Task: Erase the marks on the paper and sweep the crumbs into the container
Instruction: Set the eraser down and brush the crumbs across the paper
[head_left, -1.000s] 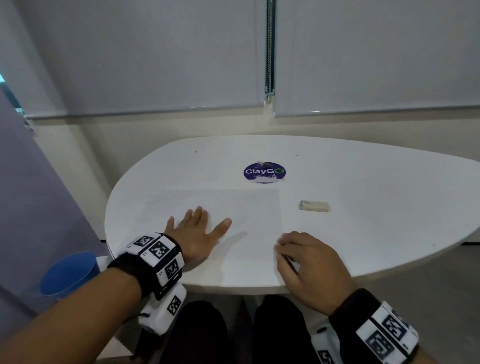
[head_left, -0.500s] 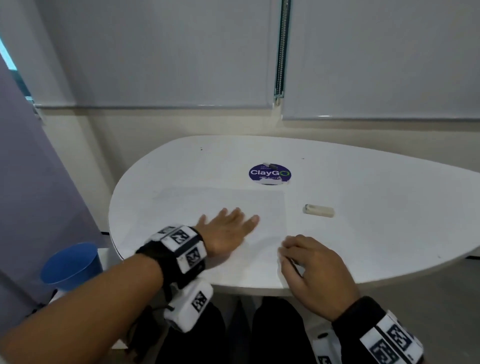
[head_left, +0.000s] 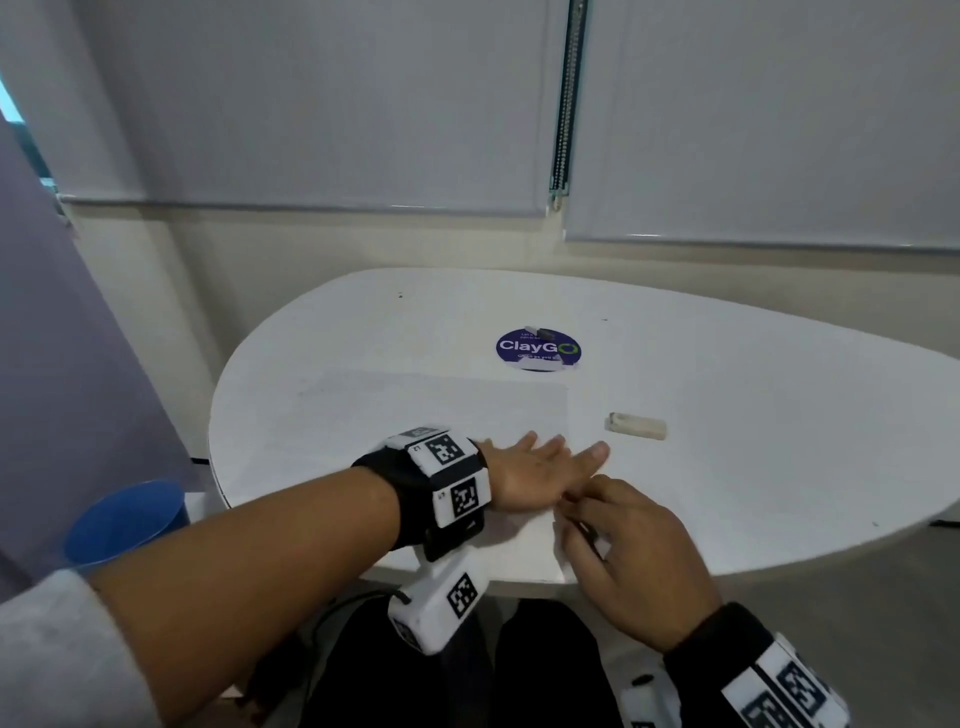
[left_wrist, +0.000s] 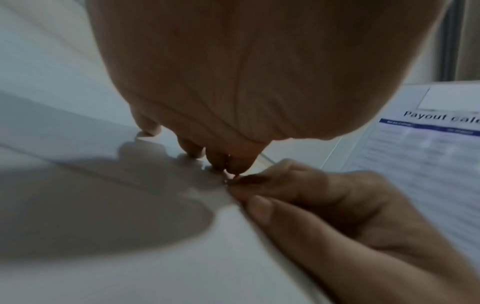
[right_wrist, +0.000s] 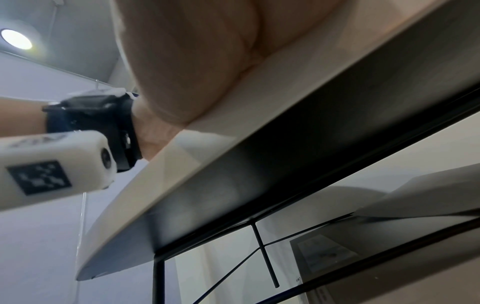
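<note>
A: Two grey roller blinds (head_left: 311, 104) hang behind a single white rounded counter (head_left: 727, 441), with one bead chain (head_left: 563, 104) between them.

B: What lies on it, counted?

A: One sheet of paper (head_left: 441, 410), one off-white eraser (head_left: 635, 426) just right of the paper's right edge and apart from it, and one round blue ClayGO sticker (head_left: 537, 349) beyond the paper's far edge. One blue container (head_left: 124, 519) stands lower, off the counter's left end.

B: And the hands?

A: The left hand (head_left: 535, 473) lies flat on the paper near its right edge, fingers straight and together. The right hand (head_left: 628, 551) rests at the paper's near right corner, by the counter's front edge, fingers curled and touching the left fingertips (left_wrist: 233, 164); whether it pinches anything cannot be told.

B: Free room?

A: The counter's right half is bare beyond the eraser, and its far left too.
</note>
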